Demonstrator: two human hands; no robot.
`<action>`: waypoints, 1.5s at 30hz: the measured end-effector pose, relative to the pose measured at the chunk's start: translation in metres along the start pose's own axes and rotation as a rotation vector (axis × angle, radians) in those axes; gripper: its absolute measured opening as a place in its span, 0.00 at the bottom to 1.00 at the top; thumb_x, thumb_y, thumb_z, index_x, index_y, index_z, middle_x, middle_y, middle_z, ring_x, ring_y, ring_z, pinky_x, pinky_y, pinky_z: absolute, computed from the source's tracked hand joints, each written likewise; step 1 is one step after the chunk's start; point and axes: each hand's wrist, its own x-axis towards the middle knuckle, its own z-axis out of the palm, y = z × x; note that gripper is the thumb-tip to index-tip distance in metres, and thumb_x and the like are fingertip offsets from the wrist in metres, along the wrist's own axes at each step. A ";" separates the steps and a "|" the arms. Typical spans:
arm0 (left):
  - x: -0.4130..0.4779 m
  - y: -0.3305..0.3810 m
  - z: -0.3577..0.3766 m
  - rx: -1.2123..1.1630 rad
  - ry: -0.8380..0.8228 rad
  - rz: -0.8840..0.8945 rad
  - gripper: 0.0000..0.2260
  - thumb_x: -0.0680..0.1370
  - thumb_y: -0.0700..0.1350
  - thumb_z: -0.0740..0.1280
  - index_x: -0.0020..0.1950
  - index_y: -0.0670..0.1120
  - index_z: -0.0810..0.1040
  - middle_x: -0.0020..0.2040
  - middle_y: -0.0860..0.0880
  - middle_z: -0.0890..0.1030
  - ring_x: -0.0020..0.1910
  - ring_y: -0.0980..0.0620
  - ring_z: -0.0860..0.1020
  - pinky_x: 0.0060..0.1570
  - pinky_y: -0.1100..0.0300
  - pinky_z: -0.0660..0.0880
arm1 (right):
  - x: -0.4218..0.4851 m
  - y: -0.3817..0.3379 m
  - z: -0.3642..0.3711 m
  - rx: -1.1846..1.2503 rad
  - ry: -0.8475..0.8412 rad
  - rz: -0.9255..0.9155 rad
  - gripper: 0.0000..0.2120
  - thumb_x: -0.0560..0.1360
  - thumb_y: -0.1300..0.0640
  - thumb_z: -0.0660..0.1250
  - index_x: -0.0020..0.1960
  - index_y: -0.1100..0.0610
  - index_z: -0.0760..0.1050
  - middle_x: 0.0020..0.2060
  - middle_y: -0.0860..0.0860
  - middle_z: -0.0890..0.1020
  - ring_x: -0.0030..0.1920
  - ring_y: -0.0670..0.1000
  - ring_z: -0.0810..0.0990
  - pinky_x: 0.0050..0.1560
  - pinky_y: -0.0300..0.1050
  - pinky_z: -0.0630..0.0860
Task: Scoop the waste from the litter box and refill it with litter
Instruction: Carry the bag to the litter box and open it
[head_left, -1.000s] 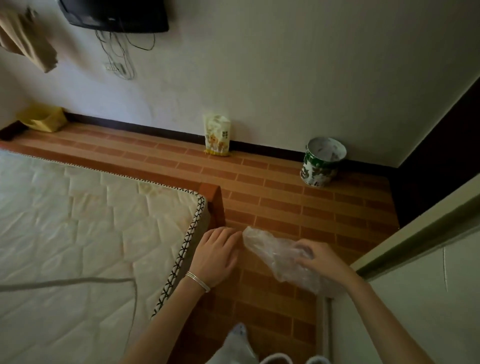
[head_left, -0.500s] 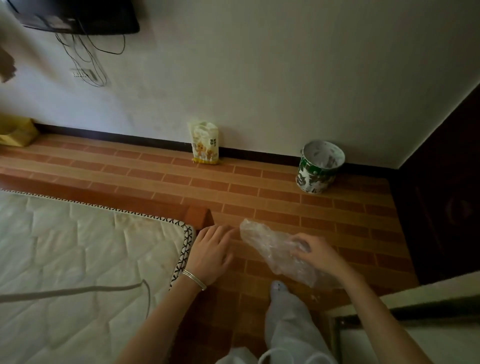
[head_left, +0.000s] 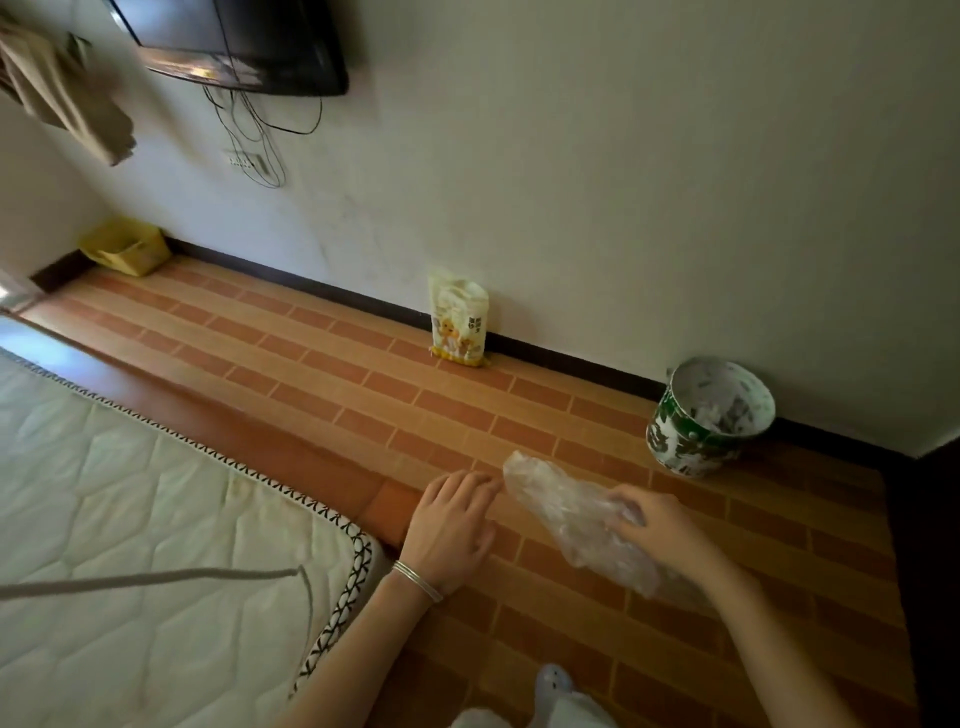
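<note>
Right hand (head_left: 660, 525) grasps the crumpled clear plastic bag (head_left: 561, 512), fingers curled round its middle. Left hand (head_left: 452, 525) is loosely curled, fingertips (head_left: 485, 483) at the bag's free end; pinching or just touching, cannot tell. Step looks like prep: readying the bag for waste, no scooping yet. White-and-yellow printed pouch (head_left: 460, 322), probably litter, stands well ahead of the left fingertips, against the wall. Yellow plastic tub (head_left: 124, 252), maybe the litter box, sits far to their left in the corner. Next move calls for finding the bag's mouth, spreading it, then going to the tub.

Quilted mattress (head_left: 130, 519), wall-mounted television (head_left: 244, 41)
</note>
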 end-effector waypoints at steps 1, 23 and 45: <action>0.012 0.001 0.002 0.000 -0.006 -0.001 0.20 0.72 0.51 0.59 0.64 0.50 0.73 0.58 0.52 0.77 0.58 0.51 0.74 0.58 0.55 0.71 | 0.014 0.001 -0.006 -0.015 -0.009 -0.016 0.18 0.75 0.54 0.66 0.65 0.52 0.70 0.59 0.47 0.77 0.53 0.46 0.78 0.48 0.36 0.76; 0.202 -0.246 -0.035 0.123 0.105 -0.311 0.20 0.72 0.54 0.59 0.62 0.50 0.75 0.58 0.51 0.78 0.58 0.50 0.75 0.60 0.54 0.63 | 0.333 -0.158 -0.079 -0.120 -0.103 -0.231 0.17 0.76 0.49 0.65 0.63 0.49 0.71 0.57 0.47 0.78 0.54 0.46 0.76 0.46 0.34 0.72; 0.382 -0.379 -0.036 0.203 0.114 -0.829 0.21 0.72 0.56 0.57 0.61 0.51 0.77 0.57 0.52 0.79 0.57 0.50 0.76 0.61 0.46 0.70 | 0.652 -0.264 -0.137 -0.325 -0.418 -0.526 0.17 0.75 0.53 0.66 0.63 0.53 0.72 0.58 0.50 0.78 0.56 0.47 0.76 0.56 0.43 0.74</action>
